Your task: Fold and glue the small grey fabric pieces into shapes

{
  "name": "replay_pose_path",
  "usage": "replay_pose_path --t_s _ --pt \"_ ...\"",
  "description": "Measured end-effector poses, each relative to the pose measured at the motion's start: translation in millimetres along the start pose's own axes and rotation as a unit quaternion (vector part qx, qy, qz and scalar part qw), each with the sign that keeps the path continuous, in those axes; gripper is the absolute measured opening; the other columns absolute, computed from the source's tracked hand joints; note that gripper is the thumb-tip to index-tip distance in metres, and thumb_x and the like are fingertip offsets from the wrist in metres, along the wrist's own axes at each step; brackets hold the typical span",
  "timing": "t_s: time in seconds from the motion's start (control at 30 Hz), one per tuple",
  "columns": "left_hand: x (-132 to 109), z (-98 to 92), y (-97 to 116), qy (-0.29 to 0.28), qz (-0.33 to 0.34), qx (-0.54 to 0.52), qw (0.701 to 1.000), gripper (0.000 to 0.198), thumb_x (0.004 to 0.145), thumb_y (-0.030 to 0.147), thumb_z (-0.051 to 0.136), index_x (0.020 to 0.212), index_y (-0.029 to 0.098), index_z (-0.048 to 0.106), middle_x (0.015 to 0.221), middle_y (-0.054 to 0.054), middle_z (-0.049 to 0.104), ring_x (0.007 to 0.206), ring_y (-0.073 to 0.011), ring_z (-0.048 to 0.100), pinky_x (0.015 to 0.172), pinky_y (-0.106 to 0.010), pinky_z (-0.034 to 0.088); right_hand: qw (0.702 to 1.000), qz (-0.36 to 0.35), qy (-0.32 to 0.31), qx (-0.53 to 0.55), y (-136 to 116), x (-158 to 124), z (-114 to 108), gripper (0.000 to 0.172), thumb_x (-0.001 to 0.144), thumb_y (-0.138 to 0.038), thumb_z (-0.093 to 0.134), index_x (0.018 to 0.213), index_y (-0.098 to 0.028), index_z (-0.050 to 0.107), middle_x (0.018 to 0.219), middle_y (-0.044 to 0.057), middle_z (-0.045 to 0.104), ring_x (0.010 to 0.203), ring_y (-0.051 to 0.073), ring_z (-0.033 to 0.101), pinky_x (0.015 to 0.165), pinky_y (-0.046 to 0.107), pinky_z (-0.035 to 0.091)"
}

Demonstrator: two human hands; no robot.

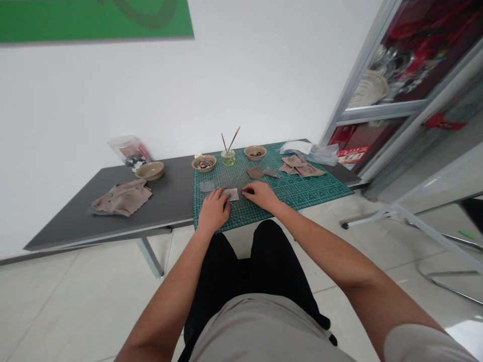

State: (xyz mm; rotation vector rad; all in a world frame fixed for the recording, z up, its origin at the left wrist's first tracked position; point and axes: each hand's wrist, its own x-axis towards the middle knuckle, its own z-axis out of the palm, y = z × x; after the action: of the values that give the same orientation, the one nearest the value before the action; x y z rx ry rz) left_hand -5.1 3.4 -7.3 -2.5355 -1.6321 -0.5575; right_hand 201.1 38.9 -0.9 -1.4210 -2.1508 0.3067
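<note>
Left hand (pixel 214 208) and right hand (pixel 260 194) flat on the green cutting mat (pixel 320 188), fingers curled loosely, pinching opposite edges of a small pale fabric square (pixel 233 194) lying between them; grey patch (pixel 206 186) just beside, glass jar (pixel 228 157) of sticks behind

bare forearms, no watch, rings or gloves on the left hand (pixel 213 211) or right hand (pixel 261 195). short light beige-grey sleeves ending above the elbows, same pale fabric over the chest. black trousers below, plain, without visible markings.
</note>
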Motion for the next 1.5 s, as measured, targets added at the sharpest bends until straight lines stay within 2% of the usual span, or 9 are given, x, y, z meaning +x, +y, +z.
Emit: replay_pose_path --t_s 0.1,0.37,0.57,0.77,0.9,1.1,1.3,1.5 --pt "2 2.3 -2 -0.012 0.007 -0.016 1.000 0.034 0.093 0.026 0.042 0.121 0.022 0.061 0.133 -0.006 0.059 0.120 -0.0235 0.052 0.101 -0.039 0.041 1.000 -0.009 -0.005 0.000 -2 3 2 0.017 0.086 -0.025 0.064 0.097 -0.020 0.075 0.092 0.005 0.073 0.090 0.020 0.063 0.082 0.030 0.044" --pt "0 -1.1 3 -0.009 0.012 0.037 0.999 0.037 0.097 0.031 0.036 0.126 0.028 0.059 0.130 -0.006 0.060 0.112 -0.0256 0.055 0.091 -0.042 0.043 0.999 -0.035 -0.025 -0.021 -7 12 8 0.018 0.088 -0.026 0.062 0.097 -0.018 0.075 0.091 0.006 0.073 0.090 0.019 0.060 0.082 0.030 0.041" --pt "1 0.0 3 -0.011 0.010 0.041 0.999 0.038 0.097 0.033 0.036 0.126 0.027 0.059 0.131 -0.005 0.060 0.111 -0.0255 0.054 0.091 -0.042 0.043 0.998 -0.048 -0.024 -0.045 -12 7 11 0.017 0.090 -0.025 0.060 0.093 -0.016 0.074 0.092 0.007 0.073 0.093 0.020 0.059 0.085 0.031 0.041" --pt "1 -2.2 5 -0.025 0.007 0.036 0.999 0.039 0.097 0.035 0.035 0.128 0.031 0.058 0.132 -0.006 0.059 0.113 -0.0262 0.054 0.091 -0.043 0.042 0.997 -0.046 -0.024 -0.048 -14 -3 3 0.016 0.090 -0.025 0.060 0.093 -0.017 0.074 0.095 0.007 0.073 0.096 0.021 0.060 0.087 0.031 0.042" --pt "1 -3.6 6 -0.028 0.004 0.034 0.999 0.040 0.098 0.035 0.033 0.128 0.031 0.058 0.133 -0.005 0.058 0.114 -0.0268 0.053 0.091 -0.044 0.042 0.999 -0.039 -0.003 -0.021 -13 2 3 0.017 0.090 -0.026 0.060 0.098 -0.018 0.073 0.099 0.007 0.073 0.099 0.020 0.060 0.089 0.031 0.042" --pt "1 -3.0 6 -0.026 -0.008 0.014 1.000 0.038 0.096 0.033 0.037 0.127 0.028 0.058 0.134 -0.005 0.059 0.117 -0.0262 0.052 0.095 -0.044 0.041 0.998 -0.052 -0.025 -0.025 -12 11 13 0.015 0.090 -0.024 0.060 0.092 -0.017 0.074 0.092 0.007 0.072 0.093 0.019 0.059 0.086 0.031 0.041" --pt "0 -1.2 5 -0.024 -0.010 0.013 1.000 0.038 0.097 0.033 0.037 0.128 0.028 0.057 0.134 -0.005 0.059 0.117 -0.0264 0.053 0.095 -0.044 0.041 0.996 -0.077 -0.034 -0.040 -16 -3 13 0.015 0.090 -0.025 0.061 0.088 -0.017 0.074 0.091 0.007 0.072 0.093 0.020 0.059 0.087 0.032 0.042" --pt "1 -1.2 4 -0.025 -0.005 0.016 1.000 0.038 0.097 0.034 0.037 0.127 0.028 0.058 0.134 -0.005 0.059 0.117 -0.0259 0.053 0.095 -0.044 0.041 0.992 -0.112 -0.041 -0.034 -19 -16 9 0.015 0.089 -0.024 0.062 0.094 -0.017 0.074 0.099 0.008 0.073 0.097 0.020 0.060 0.091 0.031 0.043"
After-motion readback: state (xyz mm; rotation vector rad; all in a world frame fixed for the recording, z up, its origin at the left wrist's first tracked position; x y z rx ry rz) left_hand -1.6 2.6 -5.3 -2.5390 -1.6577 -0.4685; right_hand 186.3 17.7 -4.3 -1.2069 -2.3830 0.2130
